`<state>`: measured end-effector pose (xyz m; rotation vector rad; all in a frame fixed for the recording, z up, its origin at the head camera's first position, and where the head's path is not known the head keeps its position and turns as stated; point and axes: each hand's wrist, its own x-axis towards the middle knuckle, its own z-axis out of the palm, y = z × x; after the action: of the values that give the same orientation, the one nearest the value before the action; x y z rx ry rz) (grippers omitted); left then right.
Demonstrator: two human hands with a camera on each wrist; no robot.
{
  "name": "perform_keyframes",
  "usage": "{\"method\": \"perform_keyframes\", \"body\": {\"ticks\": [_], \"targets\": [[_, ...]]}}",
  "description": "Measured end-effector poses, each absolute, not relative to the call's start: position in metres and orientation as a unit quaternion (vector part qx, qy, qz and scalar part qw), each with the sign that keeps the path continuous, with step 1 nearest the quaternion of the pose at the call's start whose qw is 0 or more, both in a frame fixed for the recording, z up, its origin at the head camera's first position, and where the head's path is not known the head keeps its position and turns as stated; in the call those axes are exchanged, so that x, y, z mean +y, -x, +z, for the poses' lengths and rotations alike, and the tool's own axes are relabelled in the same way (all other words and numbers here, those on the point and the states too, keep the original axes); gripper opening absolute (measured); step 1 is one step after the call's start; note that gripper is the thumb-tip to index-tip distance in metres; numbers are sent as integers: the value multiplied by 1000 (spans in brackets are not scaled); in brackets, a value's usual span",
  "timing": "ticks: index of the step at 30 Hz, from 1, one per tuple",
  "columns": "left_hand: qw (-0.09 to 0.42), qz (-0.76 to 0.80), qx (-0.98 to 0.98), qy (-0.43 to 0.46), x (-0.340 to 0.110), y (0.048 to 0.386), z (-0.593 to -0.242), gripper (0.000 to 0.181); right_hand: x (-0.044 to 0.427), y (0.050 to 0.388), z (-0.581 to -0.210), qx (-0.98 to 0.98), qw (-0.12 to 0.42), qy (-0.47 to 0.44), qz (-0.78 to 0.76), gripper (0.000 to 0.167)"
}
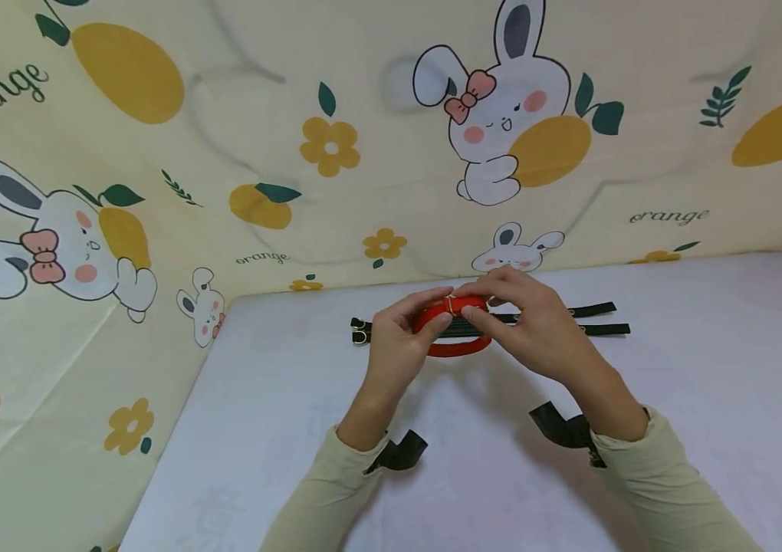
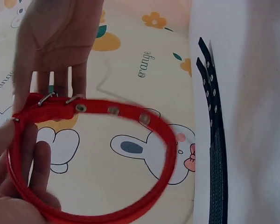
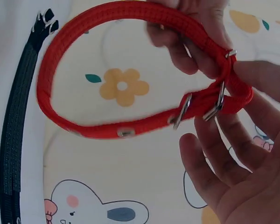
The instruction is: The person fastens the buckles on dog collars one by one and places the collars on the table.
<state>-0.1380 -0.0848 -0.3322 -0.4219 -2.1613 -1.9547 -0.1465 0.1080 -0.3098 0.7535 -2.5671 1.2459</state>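
Observation:
A red collar [image 1: 460, 349] with eyelets forms a closed loop above the table in both hands. My left hand [image 1: 398, 341] pinches it near the buckle, where the fingers partly cover the band. On the other side of the buckle, my right hand [image 1: 536, 330] grips the band between thumb and fingers. In the right wrist view the metal buckle [image 3: 218, 105] shows, with the strap running through it. Two black collars [image 2: 218, 172] lie straight, side by side, on the table behind the red one; their ring ends point left and their eyelet ends right.
The white table [image 1: 267, 429] meets a wall covering [image 1: 239, 115] printed with rabbits and oranges at its back and left edges. A black strap [image 1: 401, 452] hangs at the left sleeve, and another black strap [image 1: 560, 425] at the right sleeve.

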Motion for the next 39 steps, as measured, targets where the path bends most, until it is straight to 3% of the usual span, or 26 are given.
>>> {"method": "perform_keyframes", "body": {"ticks": [4, 6, 17, 25, 30, 39], "targets": [[86, -685, -715, 108, -87, 137, -331, 32, 113, 149, -309, -875, 46, -246, 415, 56], [88, -694, -708, 100, -88, 137, -331, 31, 115, 151, -309, -880, 19, -238, 411, 60], [103, -711, -689, 97, -90, 144, -329, 28, 114, 158, -310, -863, 28, -251, 438, 36], [86, -747, -657, 53, -92, 146, -327, 27, 112, 153, -305, -874, 47, -202, 440, 33], [71, -719, -686, 86, -94, 147, -328, 33, 113, 150, -304, -870, 62, -188, 451, 33], [131, -645, -737, 155, -94, 144, -332, 32, 109, 150, -307, -870, 59, -181, 454, 39]]}}
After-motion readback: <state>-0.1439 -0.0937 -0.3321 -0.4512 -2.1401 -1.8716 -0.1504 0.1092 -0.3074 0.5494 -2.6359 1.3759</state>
